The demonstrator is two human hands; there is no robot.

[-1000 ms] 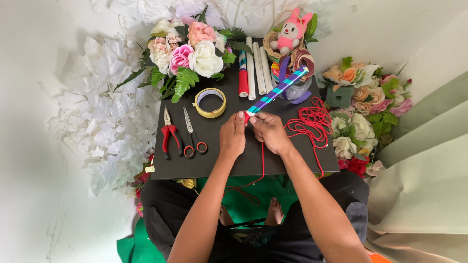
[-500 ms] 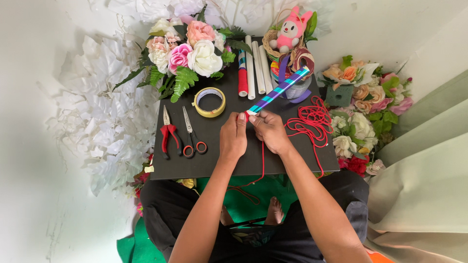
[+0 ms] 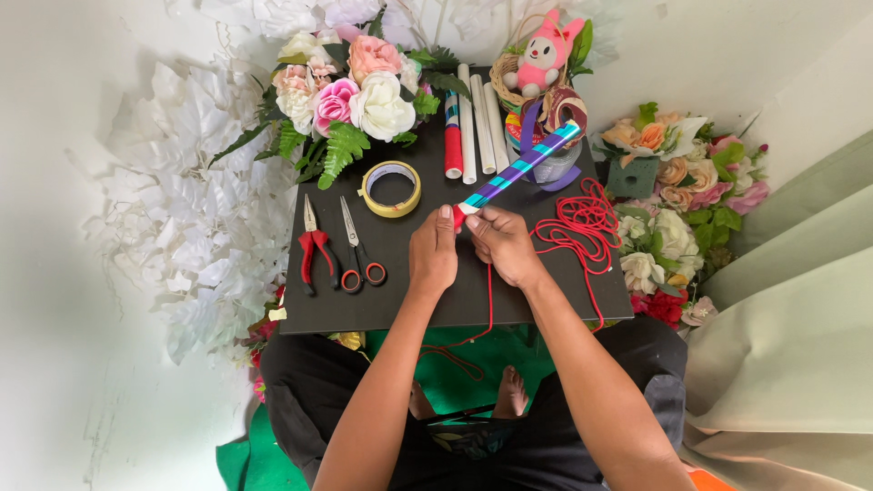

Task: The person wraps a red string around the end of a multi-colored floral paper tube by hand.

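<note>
1. We see a black board (image 3: 382, 300) lying flat, and we use it as our landmark for everything here.
2. Over the middle of the board, the left hand (image 3: 434, 255) and the right hand (image 3: 502, 244) meet, almost touching each other.
3. Both hands pinch the near end of a long stick (image 3: 518, 169) wrapped in purple and teal stripes. The fingers are closed tight on it, and the tip at the fingers looks red.
4. The stick slants up and away toward the far right corner of the board, where a roll of purple ribbon (image 3: 550, 136) sits.
5. A red cord (image 3: 582, 227) lies in loose loops on the right part of the board. One strand runs down from the hands and off the near edge.
6. Compared with a second ago, almost nothing has moved. The hands are in the same spot and the stick has the same slant. To us that looks like slow, careful work at the stick's end.
7. On the left part of the board lie red pliers (image 3: 314, 247) and scissors (image 3: 356, 245), side by side.
8. A ring of yellow tape (image 3: 391, 189) sits near the far edge, and white tubes (image 3: 477, 127) lie beside it.
9. Flowers (image 3: 350, 91) crowd the far left corner of the board.
</note>
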